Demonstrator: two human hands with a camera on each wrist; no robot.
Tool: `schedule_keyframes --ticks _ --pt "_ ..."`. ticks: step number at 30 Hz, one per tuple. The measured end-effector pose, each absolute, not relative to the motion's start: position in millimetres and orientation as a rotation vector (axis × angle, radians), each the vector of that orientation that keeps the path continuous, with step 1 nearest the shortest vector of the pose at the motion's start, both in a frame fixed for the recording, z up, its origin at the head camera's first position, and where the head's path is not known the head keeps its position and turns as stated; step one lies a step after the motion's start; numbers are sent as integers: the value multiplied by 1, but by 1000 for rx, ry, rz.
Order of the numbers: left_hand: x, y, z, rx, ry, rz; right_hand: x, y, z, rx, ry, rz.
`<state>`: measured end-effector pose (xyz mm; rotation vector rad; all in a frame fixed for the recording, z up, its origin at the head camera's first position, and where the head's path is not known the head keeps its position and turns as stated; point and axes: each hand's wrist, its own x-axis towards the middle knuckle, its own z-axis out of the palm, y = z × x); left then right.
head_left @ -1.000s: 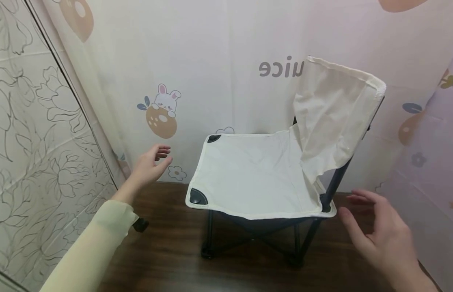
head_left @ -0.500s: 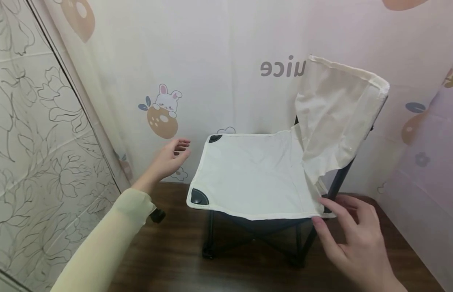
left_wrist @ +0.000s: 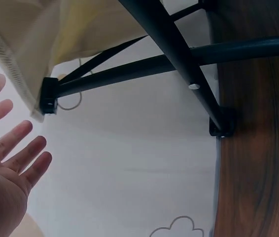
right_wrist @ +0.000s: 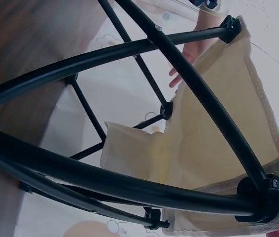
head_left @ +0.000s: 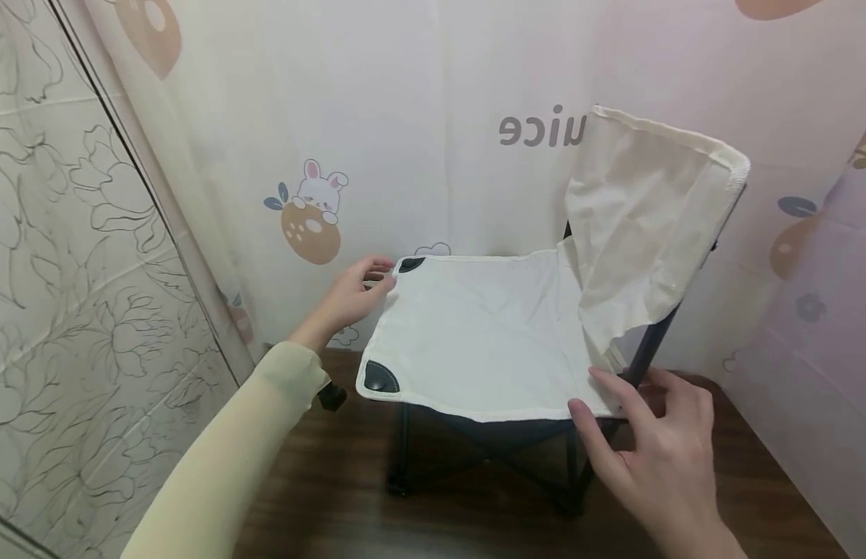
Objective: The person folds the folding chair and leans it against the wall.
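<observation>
Item: 1 chair [head_left: 475, 341], pale cloth on a dark tubular frame [right_wrist: 120, 181] with crossed legs.
Location: upright on the dark wooden floor [head_left: 747, 493], in front of a printed curtain [head_left: 405, 140]; backrest [head_left: 649, 225] on the right-hand side.
Fittings: 2 black corner patches [head_left: 381, 377] visible on the seat; dark joints [right_wrist: 260, 197] under its corners.
Hands, 2:
- Left hand [head_left: 349, 295]: at the far front corner of the seat, fingers apart, pinching nothing; contact with the edge cannot be told.
- Right hand [head_left: 666, 442]: at the near rear corner, beside the backrest post [head_left: 654, 341], thumb and fingers spread about the corner; firmness of contact cannot be told.
Handling, as judged: light for its bulk. Cloth soft, slack and creased at the backrest, likely to give if lifted by itself; tubes stiff, perhaps a little slick. Not fragile, though crossed legs may shift or pinch fingers.
Hold points, as judged: opposite seat corners, over cloth and joint together, or the rear post; avoid the loose backrest panel and leg crossings.
</observation>
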<state>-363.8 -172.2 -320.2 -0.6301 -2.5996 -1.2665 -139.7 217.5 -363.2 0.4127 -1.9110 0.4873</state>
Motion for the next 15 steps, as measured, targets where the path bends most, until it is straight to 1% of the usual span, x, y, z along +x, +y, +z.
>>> schedule_keyframes --ticks 11,15 --pt "-382 -167 -327 -599 -2604 -1324 -139 213 -369 381 -1918 491" --pt "-391 -167 -333 -628 -2622 -1320 -139 214 -372 381 -1897 484"
